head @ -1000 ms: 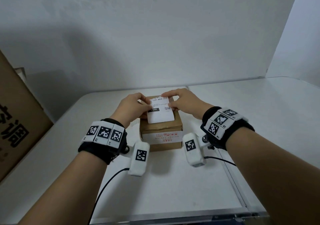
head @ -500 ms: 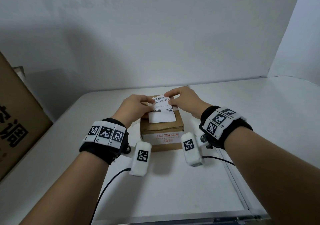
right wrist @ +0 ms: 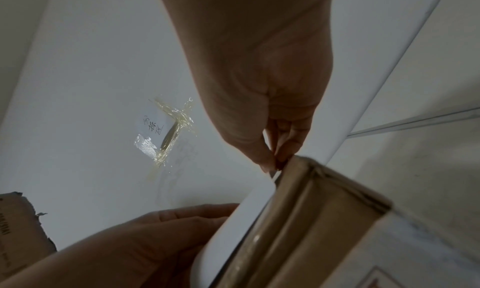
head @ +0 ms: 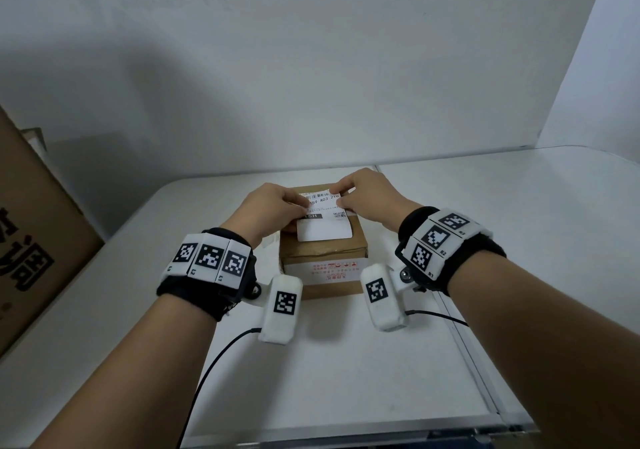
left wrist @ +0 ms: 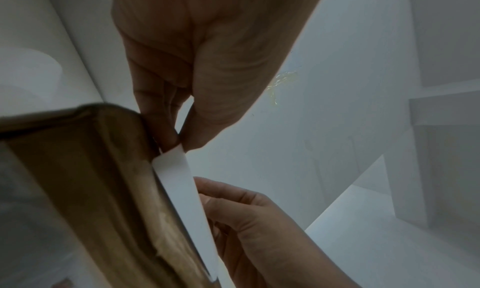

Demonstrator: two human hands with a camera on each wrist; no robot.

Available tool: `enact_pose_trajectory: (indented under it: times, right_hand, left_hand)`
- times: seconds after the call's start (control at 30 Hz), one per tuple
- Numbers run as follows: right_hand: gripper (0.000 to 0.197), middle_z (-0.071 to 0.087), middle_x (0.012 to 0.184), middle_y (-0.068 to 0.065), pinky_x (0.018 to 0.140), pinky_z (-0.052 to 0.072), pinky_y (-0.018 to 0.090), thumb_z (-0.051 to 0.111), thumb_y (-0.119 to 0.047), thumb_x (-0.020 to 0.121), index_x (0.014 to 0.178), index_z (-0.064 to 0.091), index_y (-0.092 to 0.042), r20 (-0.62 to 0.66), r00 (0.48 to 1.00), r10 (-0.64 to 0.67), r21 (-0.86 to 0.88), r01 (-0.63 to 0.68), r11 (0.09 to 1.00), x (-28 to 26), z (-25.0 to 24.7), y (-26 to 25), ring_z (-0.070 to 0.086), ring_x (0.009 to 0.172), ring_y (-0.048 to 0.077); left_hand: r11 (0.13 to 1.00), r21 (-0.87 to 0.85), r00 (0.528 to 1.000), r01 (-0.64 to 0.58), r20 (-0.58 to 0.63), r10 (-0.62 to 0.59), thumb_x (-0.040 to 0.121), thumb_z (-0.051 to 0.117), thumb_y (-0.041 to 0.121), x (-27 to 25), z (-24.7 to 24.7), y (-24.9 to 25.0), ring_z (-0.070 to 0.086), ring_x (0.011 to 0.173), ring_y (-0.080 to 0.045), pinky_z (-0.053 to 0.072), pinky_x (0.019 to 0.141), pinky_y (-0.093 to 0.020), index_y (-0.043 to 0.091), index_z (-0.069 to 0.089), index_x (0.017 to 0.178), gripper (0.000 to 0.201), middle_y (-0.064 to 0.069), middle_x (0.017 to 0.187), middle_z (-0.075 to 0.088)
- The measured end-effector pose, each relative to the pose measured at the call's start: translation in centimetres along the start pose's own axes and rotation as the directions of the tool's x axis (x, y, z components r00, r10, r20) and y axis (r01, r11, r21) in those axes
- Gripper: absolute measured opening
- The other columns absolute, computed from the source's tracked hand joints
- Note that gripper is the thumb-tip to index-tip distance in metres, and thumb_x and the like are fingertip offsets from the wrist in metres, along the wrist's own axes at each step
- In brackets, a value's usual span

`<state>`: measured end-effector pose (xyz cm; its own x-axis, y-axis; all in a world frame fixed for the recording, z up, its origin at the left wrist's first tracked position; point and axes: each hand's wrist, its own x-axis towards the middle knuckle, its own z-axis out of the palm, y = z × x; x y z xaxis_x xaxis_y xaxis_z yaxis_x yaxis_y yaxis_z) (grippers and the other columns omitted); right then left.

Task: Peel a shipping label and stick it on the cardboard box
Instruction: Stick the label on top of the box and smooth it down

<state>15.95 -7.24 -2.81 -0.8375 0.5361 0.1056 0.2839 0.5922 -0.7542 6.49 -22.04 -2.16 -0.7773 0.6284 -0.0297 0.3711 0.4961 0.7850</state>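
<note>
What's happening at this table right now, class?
A person is sticking a shipping label onto the top of a small cardboard box on a white table. The left hand and right hand each pinch a far corner of the label. Its near edge lies on the box top; the wrist views show the far part lifted, not yet pressed down.
</note>
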Motion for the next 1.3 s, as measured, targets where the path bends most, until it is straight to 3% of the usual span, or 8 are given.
enact_pose_trajectory:
  times: [0.2,0.47,0.63,0.8,0.9,1.03,1.1,1.3]
  right_hand:
    - [0.031,0.064,0.125,0.008,0.077,0.041,0.019,0.057,0.000,0.089,0.116,0.069,-0.008,0.011,1.000,-0.013,-0.079,0.014,0.997,0.0,0.0,0.0,0.054,0.089,0.012]
    - [0.026,0.064,0.124,0.007,0.079,0.038,0.018,0.060,-0.007,0.090,0.114,0.071,-0.006,-0.007,0.999,-0.033,-0.096,0.032,0.995,-0.4,0.2,0.4,0.056,0.097,0.014]
    - [0.025,0.067,0.121,0.006,0.079,0.037,0.017,0.059,-0.009,0.092,0.114,0.070,-0.007,-0.040,0.996,-0.084,-0.110,0.080,0.991,-0.9,0.6,0.8,0.053,0.092,0.010]
    - [0.024,0.064,0.120,0.004,0.064,0.034,0.007,0.056,-0.014,0.094,0.114,0.070,-0.010,-0.023,0.991,-0.129,-0.101,0.126,0.987,-1.0,0.0,1.2,0.050,0.090,0.008]
    - [0.024,0.062,0.116,0.002,0.078,0.038,0.016,0.055,-0.019,0.095,0.111,0.072,-0.014,-0.038,0.982,-0.186,-0.081,0.183,0.980,-1.4,-0.1,1.2,0.054,0.094,0.012]
    - [0.036,0.071,0.095,0.002,0.068,0.038,0.020,0.047,-0.034,0.098,0.102,0.075,-0.013,0.002,0.951,-0.310,-0.121,0.308,0.944,-2.3,0.4,0.9,0.061,0.088,0.017]
    - [0.044,0.067,0.091,-0.008,0.067,0.037,0.019,0.038,-0.043,0.100,0.106,0.075,-0.021,0.069,0.962,-0.263,-0.106,0.270,0.957,-3.0,0.5,0.7,0.057,0.078,0.008]
    - [0.060,0.062,0.130,-0.006,0.102,0.038,0.030,0.015,-0.058,0.098,0.122,0.066,-0.035,0.183,0.958,-0.222,-0.061,0.236,0.970,-3.4,1.1,1.9,0.055,0.113,0.015]
  left_hand:
    - [0.998,0.070,1.000,-0.004,0.015,0.003,0.088,0.062,0.015,0.1,0.0,0.4,0.068,0.075,-0.015,0.057,0.085,-0.030,0.020,0.075,0.100,0.019,-0.003,0.095,0.073]
    - [0.969,0.241,0.999,-0.048,0.029,0.042,0.089,0.059,0.019,-0.2,-0.2,0.8,0.058,0.064,-0.011,0.048,0.057,-0.022,0.027,0.073,0.100,0.019,-0.002,0.086,0.070]
    - [0.947,0.316,0.998,-0.059,0.007,0.060,0.088,0.059,0.024,-0.6,-0.1,0.4,0.062,0.085,-0.016,0.050,0.076,-0.028,0.032,0.072,0.100,0.020,0.002,0.091,0.066]
    - [0.983,0.174,0.989,-0.066,-0.117,0.087,0.090,0.053,0.021,-0.8,0.1,-0.7,0.064,0.099,-0.024,0.053,0.086,-0.036,0.025,0.068,0.113,0.027,-0.005,0.114,0.064]
    - [0.998,0.064,0.993,0.008,-0.118,0.000,0.092,0.053,0.023,-0.9,0.2,-1.4,0.053,0.119,-0.025,0.045,0.091,-0.033,0.025,0.049,0.137,0.045,-0.007,0.137,0.049]
    - [0.964,-0.251,0.995,0.087,-0.028,-0.097,0.096,0.046,0.014,-1.3,1.0,-1.7,0.058,0.107,-0.019,0.045,0.092,-0.029,0.019,0.047,0.139,0.044,-0.006,0.125,0.061]
    - [0.952,-0.295,0.995,0.086,-0.017,-0.095,0.097,0.044,0.013,-1.4,1.3,-1.9,0.058,0.107,-0.017,0.045,0.099,-0.033,0.018,0.045,0.141,0.044,-0.003,0.124,0.061]
    - [0.922,-0.370,0.994,0.109,0.028,-0.106,0.101,0.043,0.019,-1.8,1.5,-2.4,0.057,0.086,0.000,0.047,0.061,-0.023,0.024,0.039,0.145,0.045,0.009,0.118,0.059]
